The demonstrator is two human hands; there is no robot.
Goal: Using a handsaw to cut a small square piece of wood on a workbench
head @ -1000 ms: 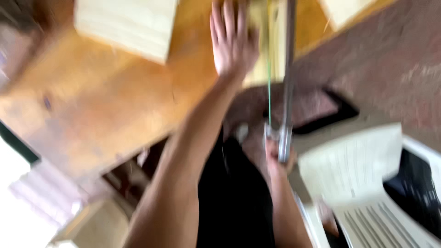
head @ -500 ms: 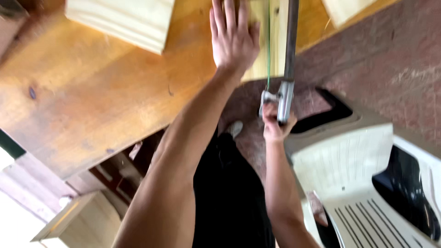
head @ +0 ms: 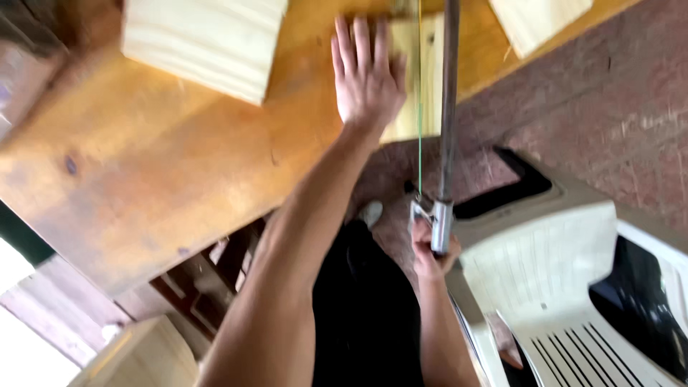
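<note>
Setting: brick-paved floor (head: pixel 609 107) below an orange-brown wooden desk (head: pixel 179 165); a white plastic chair (head: pixel 545 265) stands at the right.
Head view, workpiece: a pale narrow wood strip (head: pixel 412 72) lies on the desk with its end jutting past the desk edge toward the person; its long axis runs away from the body.
Head view, left hand (head: pixel 367 75): laid flat, fingers spread, pressing on the strip and the desk just left of the saw line; it grasps nothing.
Head view, right hand (head: pixel 430 247): grip closed around the handle of a frame saw (head: pixel 448 115), held below the desk edge, near the person's body.
Key relation: the saw's metal back and thin green blade (head: pixel 420 107) run nearly parallel to the strip's long axis, just right of the left hand; the strip lies ahead of the right grip.
Other: 2 pale boards, 1 large (head: pixel 204 39) at upper left, 1 smaller (head: pixel 541 21) at upper right.
</note>
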